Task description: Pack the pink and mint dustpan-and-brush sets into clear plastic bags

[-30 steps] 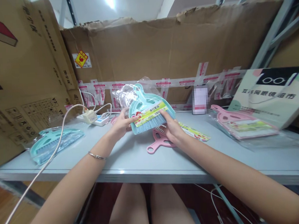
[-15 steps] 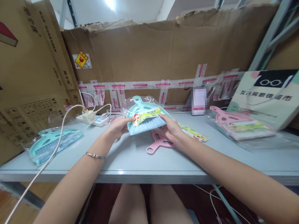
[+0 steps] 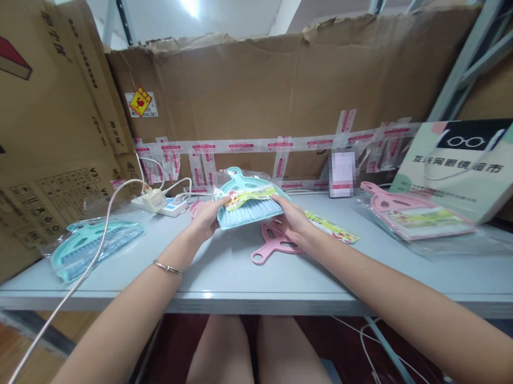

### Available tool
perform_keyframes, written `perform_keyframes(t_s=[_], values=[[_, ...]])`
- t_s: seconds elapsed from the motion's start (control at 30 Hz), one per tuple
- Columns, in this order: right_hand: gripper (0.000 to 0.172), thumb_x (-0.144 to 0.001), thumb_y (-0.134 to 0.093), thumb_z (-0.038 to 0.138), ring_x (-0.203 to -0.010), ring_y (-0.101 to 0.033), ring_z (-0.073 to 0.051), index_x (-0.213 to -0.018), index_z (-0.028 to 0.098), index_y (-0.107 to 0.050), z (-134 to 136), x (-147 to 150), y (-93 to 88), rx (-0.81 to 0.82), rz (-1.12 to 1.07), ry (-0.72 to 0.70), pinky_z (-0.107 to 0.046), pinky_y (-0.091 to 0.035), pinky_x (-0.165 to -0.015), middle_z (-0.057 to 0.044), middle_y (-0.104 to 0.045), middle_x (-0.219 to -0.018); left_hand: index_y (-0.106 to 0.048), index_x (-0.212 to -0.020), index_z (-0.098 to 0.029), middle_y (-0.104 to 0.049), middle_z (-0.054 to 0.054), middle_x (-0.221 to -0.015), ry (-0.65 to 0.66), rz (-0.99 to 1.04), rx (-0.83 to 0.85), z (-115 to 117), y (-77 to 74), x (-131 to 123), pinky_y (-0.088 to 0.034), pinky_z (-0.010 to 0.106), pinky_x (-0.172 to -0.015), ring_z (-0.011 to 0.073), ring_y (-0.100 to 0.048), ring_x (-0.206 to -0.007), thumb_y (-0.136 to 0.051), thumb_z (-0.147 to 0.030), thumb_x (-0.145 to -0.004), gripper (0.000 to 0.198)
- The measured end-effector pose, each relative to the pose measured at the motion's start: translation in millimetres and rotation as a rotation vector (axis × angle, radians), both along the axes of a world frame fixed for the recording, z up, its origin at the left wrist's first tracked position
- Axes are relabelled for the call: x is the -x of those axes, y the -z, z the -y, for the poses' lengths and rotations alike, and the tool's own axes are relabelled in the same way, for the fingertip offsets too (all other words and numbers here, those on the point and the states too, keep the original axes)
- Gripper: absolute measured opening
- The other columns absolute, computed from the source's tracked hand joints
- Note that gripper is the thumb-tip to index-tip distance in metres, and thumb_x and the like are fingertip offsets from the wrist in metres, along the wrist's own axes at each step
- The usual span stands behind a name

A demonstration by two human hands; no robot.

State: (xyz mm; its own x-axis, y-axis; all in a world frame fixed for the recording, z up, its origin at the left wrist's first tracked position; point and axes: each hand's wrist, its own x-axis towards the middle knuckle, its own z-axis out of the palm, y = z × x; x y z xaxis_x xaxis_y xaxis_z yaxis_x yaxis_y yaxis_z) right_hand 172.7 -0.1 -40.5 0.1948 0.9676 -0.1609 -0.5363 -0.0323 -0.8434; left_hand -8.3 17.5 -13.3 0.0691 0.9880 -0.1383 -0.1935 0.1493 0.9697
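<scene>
A turquoise dustpan-and-brush set (image 3: 247, 213) is held above the table in both hands, handle pointing away and pale blue bristles facing me. Clear plastic film shows behind it, and a yellow-green label card (image 3: 251, 197) lies across it. My left hand (image 3: 207, 219) grips its left edge, thumb on the card's end. My right hand (image 3: 296, 220) grips the right edge with the thumb on top. Beneath the right hand lies a pink brush (image 3: 271, 245), partly covered by that hand. A pink piece (image 3: 196, 207) shows behind my left hand, mostly hidden.
A bagged turquoise set (image 3: 91, 249) lies left, crossed by a white cable (image 3: 97, 253). A bagged pink set (image 3: 416, 212) lies right, near a printed box (image 3: 462, 170). A loose label card (image 3: 332, 227), phone (image 3: 341, 174) and power strip (image 3: 171, 207) are on the table (image 3: 226, 279). Cardboard stands behind.
The turquoise set has tilted slightly, showing a little more of its bristles. Both hands keep their grip and have shifted only a little. Everything else lies as before.
</scene>
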Motion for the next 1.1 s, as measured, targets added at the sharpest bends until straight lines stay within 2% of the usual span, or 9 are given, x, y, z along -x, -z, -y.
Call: perform_keyframes(t_s=[0.17, 0.23, 0.33, 0.43, 0.57, 0.7, 0.83, 0.93, 1.1], values=[[0.024, -0.073, -0.066, 0.013, -0.069, -0.065, -0.012, -0.095, 0.019, -0.059, 10.4, -1.8, -10.4, -0.173, -0.143, -0.299, -0.023, -0.058, -0.064, 0.0, -0.07, -0.079, -0.063, -0.089, -0.009, -0.07, 0.007, -0.069, 0.014, 0.06, 0.023, -3.0, -1.5, 2.9, -0.053, 0.023, -0.053, 0.0141, -0.064, -0.055, -0.06, -0.022, -0.08, 0.016], [0.031, -0.07, -0.065, 0.003, -0.07, -0.067, -0.012, -0.096, 0.018, -0.06, 12.5, -1.3, -12.2, -0.22, -0.132, -0.329, -0.021, -0.058, -0.064, 0.0, -0.07, -0.078, -0.063, -0.093, -0.009, -0.07, 0.009, -0.073, 0.05, 0.052, 0.02, -4.6, -2.0, 5.2, -0.056, 0.028, -0.058, 0.0164, -0.066, -0.061, -0.061, -0.025, -0.08, 0.021], [0.037, -0.068, -0.062, -0.004, -0.068, -0.068, -0.012, -0.097, 0.019, -0.06, 10.0, 0.2, -10.2, -0.225, -0.132, -0.238, -0.018, -0.058, -0.06, 0.001, -0.07, -0.073, -0.063, -0.099, -0.011, -0.071, 0.011, -0.082, 0.1, 0.018, 0.021, -4.1, -5.0, 11.0, -0.057, 0.035, -0.07, 0.0203, -0.068, -0.075, -0.063, -0.03, -0.078, 0.027], [0.035, -0.069, -0.063, -0.004, -0.067, -0.068, -0.011, -0.095, 0.019, -0.062, 4.3, 0.2, -6.1, -0.198, -0.144, -0.102, -0.017, -0.059, -0.062, 0.003, -0.07, -0.07, -0.062, -0.103, -0.012, -0.069, 0.014, -0.099, 0.298, 0.036, -0.04, 1.0, -10.5, 18.3, -0.055, 0.036, -0.082, 0.0221, -0.066, -0.091, -0.067, -0.03, -0.076, 0.033], [0.023, -0.071, -0.066, 0.0, -0.066, -0.068, -0.009, -0.086, 0.017, -0.064, 0.1, -1.9, -3.7, -0.188, -0.14, 0.028, -0.015, -0.058, -0.062, 0.003, -0.071, -0.069, -0.06, -0.111, -0.013, -0.064, 0.012, -0.114, 0.487, -0.014, -0.235, 6.4, -13.6, 22.9, -0.049, 0.031, -0.093, 0.0203, -0.061, -0.104, -0.076, -0.012, -0.063, 0.051], [0.014, -0.071, -0.07, 0.007, -0.058, -0.066, -0.009, -0.079, 0.015, -0.064, 1.5, -1.2, -4.5, -0.156, -0.089, 0.062, -0.014, -0.057, -0.053, 0.003, -0.071, -0.068, -0.065, -0.097, -0.012, -0.067, 0.01, -0.104, 0.383, -0.055, -0.304, 2.0, -8.2, 20.0, -0.048, 0.027, -0.09, 0.0164, -0.062, -0.096, -0.075, -0.01, -0.063, 0.036], [0.02, -0.067, -0.076, 0.014, -0.055, -0.067, -0.012, -0.082, 0.015, -0.063, 3.7, 1.9, -3.8, -0.115, -0.03, 0.055, -0.016, -0.055, -0.046, 0.001, -0.071, -0.066, -0.065, -0.078, -0.011, -0.067, 0.006, -0.076, 0.153, -0.081, -0.243, -3.5, -1.5, 14.4, -0.05, 0.025, -0.078, 0.0114, -0.063, -0.072, -0.072, -0.017, -0.068, 0.013], [0.017, -0.069, -0.075, 0.018, -0.052, -0.066, -0.014, -0.08, 0.014, -0.062, 4.1, 2.8, -2.3, -0.103, 0.025, 0.06, -0.017, -0.055, -0.044, -0.002, -0.07, -0.063, -0.061, -0.068, -0.011, -0.064, 0.004, -0.063, 0.02, -0.112, -0.212, -3.7, 1.1, 9.5, -0.048, 0.024, -0.065, 0.0103, -0.06, -0.061, -0.073, -0.021, -0.069, 0.015], [0.012, -0.073, -0.072, 0.016, -0.055, -0.067, -0.014, -0.081, 0.012, -0.063, 6.6, 3.0, -5.1, -0.129, 0.054, -0.026, -0.018, -0.057, -0.051, -0.005, -0.071, -0.064, -0.06, -0.065, -0.011, -0.061, 0.003, -0.056, -0.064, -0.135, -0.255, -1.8, 1.4, 6.4, -0.042, 0.02, -0.053, 0.0077, -0.054, -0.051, -0.069, -0.028, -0.073, 0.021]])
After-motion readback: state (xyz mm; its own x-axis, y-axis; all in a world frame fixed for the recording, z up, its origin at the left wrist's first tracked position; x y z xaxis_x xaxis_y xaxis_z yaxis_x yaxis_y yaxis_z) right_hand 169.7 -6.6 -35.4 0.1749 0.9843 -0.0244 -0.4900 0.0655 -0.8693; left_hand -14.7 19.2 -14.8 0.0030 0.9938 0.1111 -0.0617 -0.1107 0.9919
